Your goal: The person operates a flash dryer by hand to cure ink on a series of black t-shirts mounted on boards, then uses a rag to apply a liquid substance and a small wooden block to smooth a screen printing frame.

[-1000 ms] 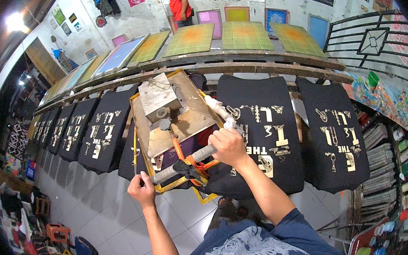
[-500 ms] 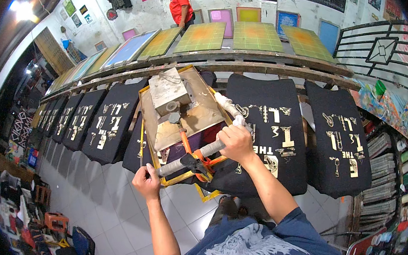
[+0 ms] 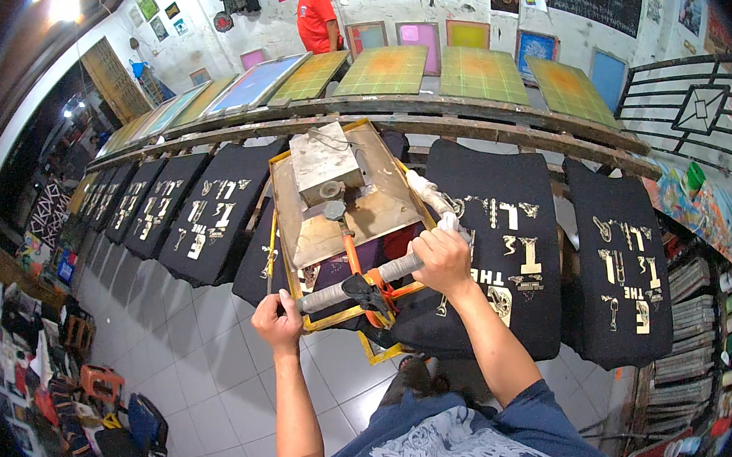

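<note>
A wide metal heater hood in a yellow frame, with a box on top, hangs over a black T-shirt with a pale print. Its grey-wrapped handlebar runs across in front of me. My left hand is closed round the bar's left end. Further right, my right hand grips the same bar, beside a white-wrapped lever or pipe. Black cloth and orange straps are tied at the bar's middle. Much of the shirt beneath is hidden by the hood.
Printed black shirts lie on boards to the right and in a row to the left. Beyond runs a long wooden rail with screens. A person in a red shirt stands behind it. Stacked frames fill the right side.
My view has shifted slightly, so the whole scene sits a little further right. Both hands keep their hold on the handlebar. The person in red has turned slightly.
</note>
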The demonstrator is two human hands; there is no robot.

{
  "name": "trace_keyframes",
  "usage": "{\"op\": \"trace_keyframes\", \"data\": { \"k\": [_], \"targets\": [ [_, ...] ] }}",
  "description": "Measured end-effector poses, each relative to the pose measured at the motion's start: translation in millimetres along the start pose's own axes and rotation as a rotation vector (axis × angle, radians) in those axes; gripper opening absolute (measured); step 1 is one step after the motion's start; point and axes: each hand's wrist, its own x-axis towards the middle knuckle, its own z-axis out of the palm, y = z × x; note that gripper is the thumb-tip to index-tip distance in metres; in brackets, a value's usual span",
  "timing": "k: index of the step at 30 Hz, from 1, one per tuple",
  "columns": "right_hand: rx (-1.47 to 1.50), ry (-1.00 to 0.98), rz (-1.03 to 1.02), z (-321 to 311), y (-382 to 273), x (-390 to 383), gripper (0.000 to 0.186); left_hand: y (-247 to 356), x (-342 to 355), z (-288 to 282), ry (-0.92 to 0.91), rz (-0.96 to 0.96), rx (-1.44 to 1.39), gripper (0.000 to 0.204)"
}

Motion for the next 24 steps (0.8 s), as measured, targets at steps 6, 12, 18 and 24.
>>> {"op": "trace_keyframes", "data": {
  "k": [6, 12, 18, 24],
  "targets": [
    [0.008, 0.009, -0.002, 0.8, 0.0, -0.4, 0.023, -3.4, -2.4, -1.0, -0.012, -0.005, 0.008, 0.034],
    [0.010, 0.012, -0.001, 0.0, -0.3, 0.9, 0.022, -2.7, -1.2, -0.2, -0.008, -0.001, -0.004, 0.033],
    [0.004, 0.041, -0.014, 1.7, -0.7, 1.6, 0.022, -2.5, -1.3, -0.3, -0.006, 0.014, -0.008, 0.033],
    [0.020, 0.036, -0.017, 1.8, -1.7, 2.5, 0.020, 2.7, 0.4, -0.3, 0.032, 0.026, -0.030, 0.033]
  ]
}}
